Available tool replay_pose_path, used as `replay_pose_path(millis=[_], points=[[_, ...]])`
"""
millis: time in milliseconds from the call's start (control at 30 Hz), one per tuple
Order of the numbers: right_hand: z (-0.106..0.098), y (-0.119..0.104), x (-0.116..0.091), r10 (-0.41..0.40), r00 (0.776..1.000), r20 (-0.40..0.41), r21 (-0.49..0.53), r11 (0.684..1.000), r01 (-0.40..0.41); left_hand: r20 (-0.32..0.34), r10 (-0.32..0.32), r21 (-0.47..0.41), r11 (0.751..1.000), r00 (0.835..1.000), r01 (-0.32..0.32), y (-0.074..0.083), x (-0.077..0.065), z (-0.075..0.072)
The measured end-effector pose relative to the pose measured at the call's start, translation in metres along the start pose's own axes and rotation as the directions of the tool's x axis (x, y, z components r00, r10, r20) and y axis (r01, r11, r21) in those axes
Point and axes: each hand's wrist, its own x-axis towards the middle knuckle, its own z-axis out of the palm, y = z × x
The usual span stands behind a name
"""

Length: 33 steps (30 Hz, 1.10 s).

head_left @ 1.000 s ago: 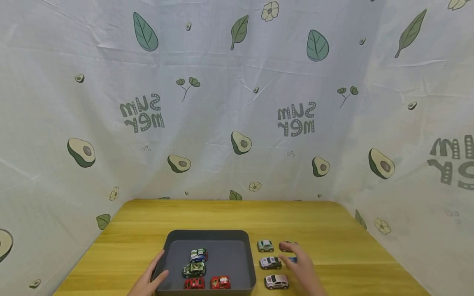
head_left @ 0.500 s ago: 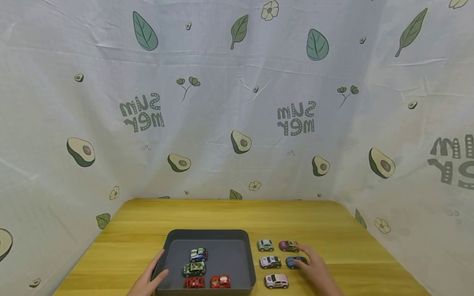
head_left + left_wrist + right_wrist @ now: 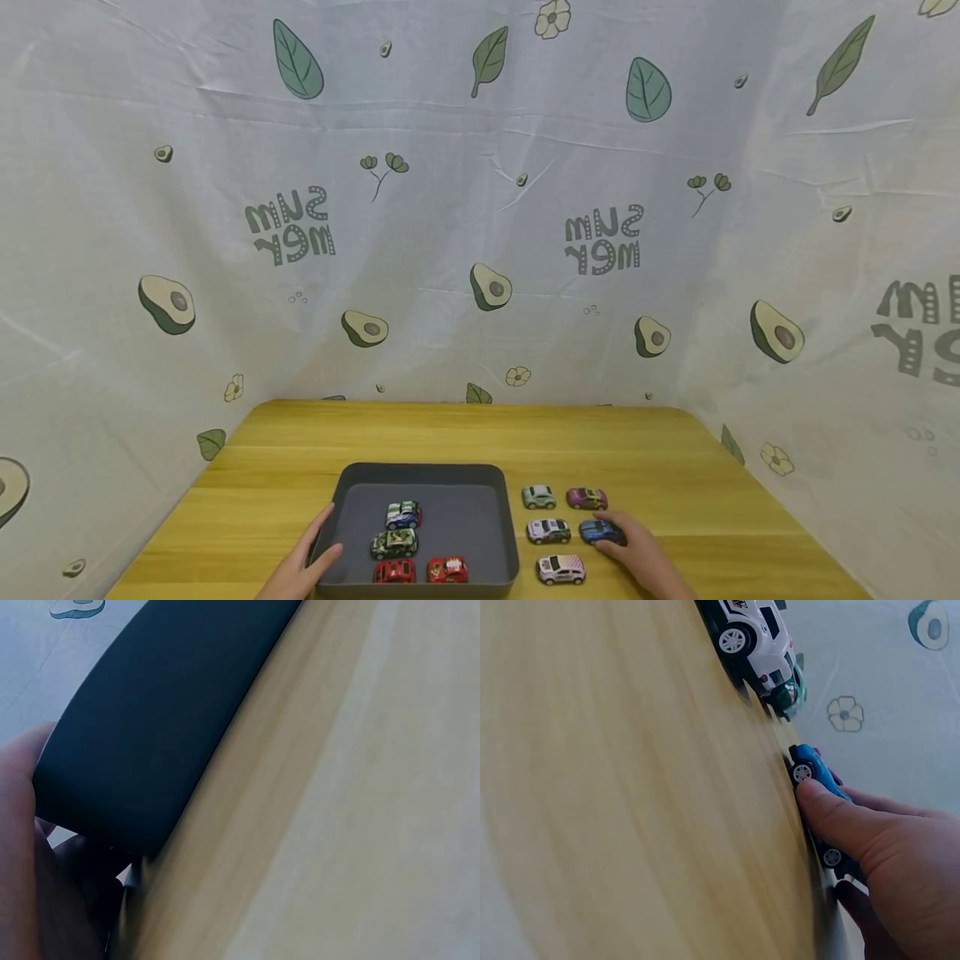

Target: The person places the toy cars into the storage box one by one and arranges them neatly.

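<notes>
My left hand (image 3: 298, 565) grips the left side of a dark grey tray (image 3: 480, 500), whose outer wall fills much of the left wrist view. To the tray's right, my right hand (image 3: 639, 552) pinches a blue toy car (image 3: 596, 531) low at the table. In the right wrist view the thumb (image 3: 836, 814) presses the side of the blue car by its wheel, and the other fingers lie behind it. Just beyond it stands a purple toy car (image 3: 587, 498). A white-and-black toy car (image 3: 548, 531) is beside it on the left.
Inside the tray are a blue-and-white car (image 3: 403, 514), a camouflage car (image 3: 393, 543) and two red cars (image 3: 447, 570). A pale green car (image 3: 538, 497) and a white-and-pink car (image 3: 560, 569) stand on the wooden table (image 3: 675, 467). A printed curtain (image 3: 420, 250) hangs behind.
My right hand has moved right from over the purple and blue cars, then its fingers have closed on the blue car. The left hand keeps its place on the tray.
</notes>
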Motion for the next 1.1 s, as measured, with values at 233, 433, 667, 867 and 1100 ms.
replay_pose_path(millis=[233, 433, 667, 867, 1100], points=[[0.001, 0.001, 0.001, 0.022, 1.0, -0.003, 0.003, 1.0, -0.022, -0.001, 0.0, 0.004, 1.0, 1.0, 0.0, 0.0, -0.001, 0.0], [0.0, 0.0, -0.001, 0.032, 0.999, -0.011, 0.006, 0.999, -0.031, 0.0, 0.001, -0.004, 1.0, 1.0, -0.001, -0.001, -0.001, 0.0], [-0.004, -0.011, -0.002, 0.082, 0.996, -0.021, 0.023, 0.996, -0.081, 0.002, -0.001, -0.018, 1.0, 1.0, 0.001, 0.0, 0.0, 0.0], [-0.009, -0.032, -0.01, 0.024, 0.999, -0.049, 0.038, 0.999, -0.022, -0.001, 0.004, 0.002, 1.0, 1.0, -0.004, 0.001, -0.001, 0.0], [-0.006, -0.059, -0.016, -0.117, 0.987, -0.111, 0.006, 0.993, 0.118, 0.002, -0.012, 0.003, 1.0, 1.0, 0.012, -0.001, 0.001, 0.0]])
